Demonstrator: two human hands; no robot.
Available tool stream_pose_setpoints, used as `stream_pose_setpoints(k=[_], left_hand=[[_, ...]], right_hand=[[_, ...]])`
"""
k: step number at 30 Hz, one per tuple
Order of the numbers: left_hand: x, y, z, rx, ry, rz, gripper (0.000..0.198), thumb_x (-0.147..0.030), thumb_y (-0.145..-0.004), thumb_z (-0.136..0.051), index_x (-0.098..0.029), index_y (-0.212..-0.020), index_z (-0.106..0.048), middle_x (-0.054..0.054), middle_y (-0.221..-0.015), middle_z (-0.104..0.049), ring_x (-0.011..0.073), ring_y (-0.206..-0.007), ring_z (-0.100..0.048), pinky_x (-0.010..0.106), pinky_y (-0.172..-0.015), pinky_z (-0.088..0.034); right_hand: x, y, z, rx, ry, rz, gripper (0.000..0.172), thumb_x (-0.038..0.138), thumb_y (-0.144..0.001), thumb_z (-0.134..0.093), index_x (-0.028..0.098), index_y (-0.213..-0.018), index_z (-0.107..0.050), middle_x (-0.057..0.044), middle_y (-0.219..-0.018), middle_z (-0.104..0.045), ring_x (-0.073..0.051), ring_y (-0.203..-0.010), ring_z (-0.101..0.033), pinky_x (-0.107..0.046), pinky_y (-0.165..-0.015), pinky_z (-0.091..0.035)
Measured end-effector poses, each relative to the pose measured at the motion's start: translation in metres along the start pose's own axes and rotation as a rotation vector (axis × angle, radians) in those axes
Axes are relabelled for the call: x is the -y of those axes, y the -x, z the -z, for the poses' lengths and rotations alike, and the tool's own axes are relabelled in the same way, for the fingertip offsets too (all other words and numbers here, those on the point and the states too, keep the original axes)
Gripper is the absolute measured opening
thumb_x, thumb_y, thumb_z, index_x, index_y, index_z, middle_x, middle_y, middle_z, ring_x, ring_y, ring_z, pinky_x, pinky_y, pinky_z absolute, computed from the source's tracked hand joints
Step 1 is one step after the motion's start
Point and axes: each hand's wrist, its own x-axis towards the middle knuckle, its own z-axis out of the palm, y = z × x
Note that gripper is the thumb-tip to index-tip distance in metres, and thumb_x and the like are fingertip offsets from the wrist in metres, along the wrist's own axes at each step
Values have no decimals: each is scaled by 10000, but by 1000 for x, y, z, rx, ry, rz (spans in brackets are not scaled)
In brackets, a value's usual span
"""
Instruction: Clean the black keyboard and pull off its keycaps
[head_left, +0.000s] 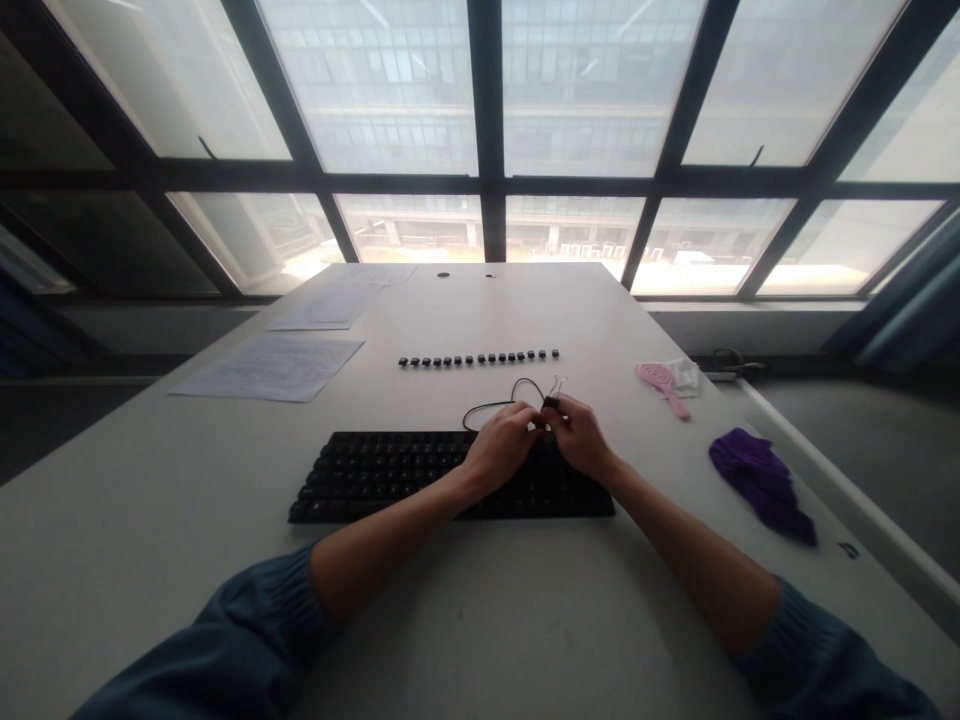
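Observation:
Both hands are close together above the right part of a black keyboard [397, 470]. My right hand [581, 435] is closed on what looks like a wire keycap puller [552, 402], a small black piece with two thin wires pointing up and away. My left hand [504, 443] has its fingers pinched together right beside it. Whatever lies between the left fingertips is mostly hidden. A black cable [487, 404] loops out behind the keyboard. Beyond it, several small black keycaps [481, 359] stand in a row across the table.
Paper sheets [270, 367] lie on the left side of the white table [480, 620]. To the right are a pink hairbrush [660, 380], a crumpled white packet [684, 377] and a purple cloth [757, 480]. A small dark item [848, 551] sits near the right edge. Large windows rise behind.

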Motion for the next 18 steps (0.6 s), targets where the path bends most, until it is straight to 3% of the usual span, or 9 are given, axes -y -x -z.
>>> stream_pose_setpoints(k=[7, 13, 18], left_hand=[[1, 0, 0, -24, 37, -9, 105, -211, -940, -608, -216, -1040, -641, 43, -1057, -682, 218, -972, -639, 329, -848, -502], [2, 2, -2, -72, 129, -13, 224, -132, -886, -665, -235, -1068, -585, -2, -960, -702, 199, -939, -648, 308, -821, -490], [3, 3, -3, -120, 129, -8, 273, -143, -873, -700, -236, -1093, -566, 2, -978, -713, 201, -931, -658, 320, -827, -501]], right_hand=[[-2, 0, -1, -36, 3, -8, 242, 291, -947, -500, 207, -720, -517, -9, -714, -562, -158, -669, -507, -275, -626, -378], [0, -1, -1, -57, 1, -11, 257, 306, -949, -510, 192, -722, -548, -12, -708, -594, -147, -651, -509, -263, -611, -381], [3, -1, 0, -82, -47, -107, 294, 352, -959, -500, 183, -729, -572, -9, -667, -597, -140, -596, -508, -257, -566, -374]])
